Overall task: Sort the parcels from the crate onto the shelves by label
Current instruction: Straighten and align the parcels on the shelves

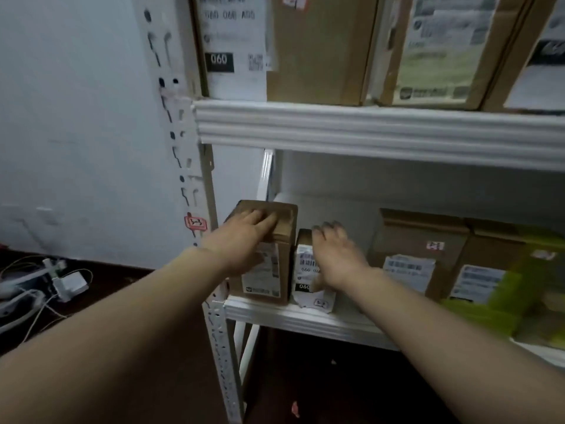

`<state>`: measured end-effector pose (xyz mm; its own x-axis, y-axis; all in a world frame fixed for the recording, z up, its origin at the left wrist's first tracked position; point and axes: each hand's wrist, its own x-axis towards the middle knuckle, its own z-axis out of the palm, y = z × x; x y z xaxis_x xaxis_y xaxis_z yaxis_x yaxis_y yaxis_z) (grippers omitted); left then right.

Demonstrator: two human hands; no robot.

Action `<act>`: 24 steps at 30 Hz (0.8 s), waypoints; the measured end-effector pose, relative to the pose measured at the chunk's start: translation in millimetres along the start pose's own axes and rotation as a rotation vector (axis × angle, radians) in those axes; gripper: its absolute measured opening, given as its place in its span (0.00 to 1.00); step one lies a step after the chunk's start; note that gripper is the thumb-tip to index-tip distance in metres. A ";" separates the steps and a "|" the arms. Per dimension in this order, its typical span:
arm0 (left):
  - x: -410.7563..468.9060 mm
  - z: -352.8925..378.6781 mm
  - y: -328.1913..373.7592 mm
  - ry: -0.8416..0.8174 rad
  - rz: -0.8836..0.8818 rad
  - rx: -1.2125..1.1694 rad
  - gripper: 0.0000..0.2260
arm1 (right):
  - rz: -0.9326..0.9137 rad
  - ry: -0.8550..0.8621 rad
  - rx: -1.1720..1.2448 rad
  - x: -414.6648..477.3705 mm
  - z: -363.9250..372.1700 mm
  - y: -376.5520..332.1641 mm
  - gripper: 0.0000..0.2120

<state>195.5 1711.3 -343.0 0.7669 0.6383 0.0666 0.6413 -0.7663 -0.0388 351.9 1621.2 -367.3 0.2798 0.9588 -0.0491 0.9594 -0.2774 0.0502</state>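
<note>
Both hands are at the far-left end of the lower shelf (pixel 290 316), right against the post (pixel 189 179) w/ the red tag (pixel 195 223).

The left hand (pixel 247 231) lies flat on top of the tall box (pixel 269 270), fingers (pixel 263 218) straight and close together. They press down rather than wrap, prob. to steady the box so it doesn't tip or slide while its neighbour is handled.

The right hand (pixel 336 252) covers the small box (pixel 305 267), which stands just beside the tall one, touching or nearly so. Its fingers (pixel 330 231) reach over the top edge, a bit spread, but they're blurred, so I can't tell if they clamp the box or only push it.

Both boxes stand upright at the front edge w/ labels facing out, which keeps the codes readable. The small one reads 060 (same code as the big box (pixel 305 50) on the upper shelf (pixel 367 130)), so this looks like the 060 end of the rack.

Further right on the lower shelf, apart from the hands, are brown boxes (pixel 419 249) and a green parcel (pixel 526 289). The crate isn't in view. Cables (pixel 36 286) lie on the floor at left.

Judging by this, the step is seating and squaring the small box. The risk is nudging it off the front edge.
</note>
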 end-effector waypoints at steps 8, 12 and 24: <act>-0.3 30.9 -2.8 0.298 0.044 0.041 0.34 | -0.030 0.255 -0.014 2.7 41.8 10.9 0.47; -2.1 37.8 1.4 0.336 0.024 0.081 0.37 | -0.034 0.305 0.057 -0.4 47.7 8.8 0.49; 4.6 38.9 -3.5 0.331 0.035 0.080 0.35 | 0.027 0.311 0.157 -3.2 46.7 3.7 0.43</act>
<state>197.9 1719.8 -381.4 0.7465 0.5437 0.3836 0.6250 -0.7708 -0.1239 356.1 1614.3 -413.5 0.3041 0.9172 0.2574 0.9523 -0.2855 -0.1076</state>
